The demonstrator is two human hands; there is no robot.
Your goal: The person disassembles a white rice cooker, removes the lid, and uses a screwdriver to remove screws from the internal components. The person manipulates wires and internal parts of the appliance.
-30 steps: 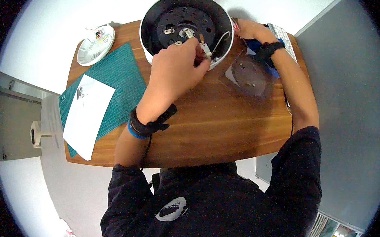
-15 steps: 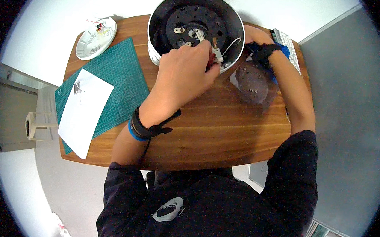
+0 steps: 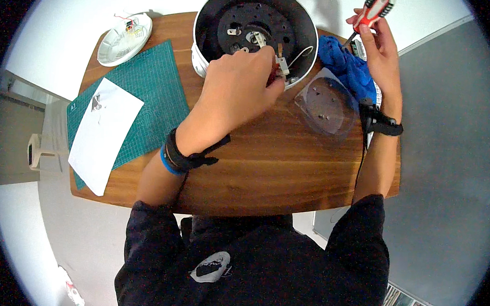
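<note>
At the far left of the worktop (image 3: 277, 171) lies a white oval plastic shell (image 3: 109, 50) with small coloured wires in it. Just right of it, and nearer me, is a green cutting mat (image 3: 159, 93), with a white sheet of paper (image 3: 104, 137) lying partly across it.

Next comes the round housing (image 3: 199, 61), white outside and black inside, at the far edge of the worktop. My left hand (image 3: 240, 89) reaches over its near rim, fingers curled down beside a white connector block (image 3: 283, 65). My fingertips are hidden, so I cannot tell whether they pinch anything. A thin white wire (image 3: 302, 54) loops up just right of the block.

Right of the housing, a clear plastic piece (image 3: 320, 104) lies with a few small metal parts on it, and beyond it is a crumpled blue cloth (image 3: 349, 70).

Farthest right, my right hand (image 3: 383, 55) is raised, thumb and fingers pinching the red, white and black handle of a screwdriver (image 3: 374, 10); its shaft slants down-left toward the cloth.
</note>
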